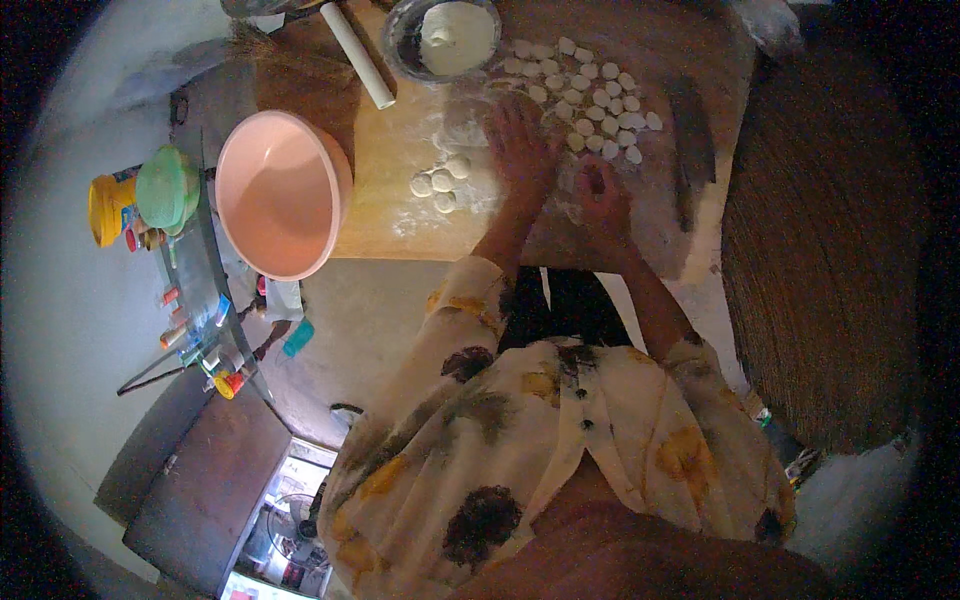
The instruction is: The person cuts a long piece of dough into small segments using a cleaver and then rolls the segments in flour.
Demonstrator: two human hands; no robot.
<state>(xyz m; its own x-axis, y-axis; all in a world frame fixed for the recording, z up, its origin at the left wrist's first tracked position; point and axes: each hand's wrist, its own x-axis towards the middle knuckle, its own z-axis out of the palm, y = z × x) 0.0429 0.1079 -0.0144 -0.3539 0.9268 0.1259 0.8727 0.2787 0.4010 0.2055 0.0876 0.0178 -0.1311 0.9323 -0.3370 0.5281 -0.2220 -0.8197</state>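
My left hand (519,146) lies palm down on the floured board (382,232), fingers stretched forward. Whatever may be under its palm is hidden. To its right, my right hand (604,196) rests low with curled fingers; I cannot make out whether anything is inside them. Many small flattened dough discs (601,97) are spread beyond and to the right of my hands. Several rounder dough pieces (442,180) sit grouped to the left of my left hand, with loose flour around them.
A metal bowl of flour (459,37) and a white rolling pin (358,56) are at the far side. A pink basin (277,199) stands left. Along the right lies a long dark object (691,150), beside a large ribbed brown surface (821,247). A cluttered shelf (202,277) is farther left.
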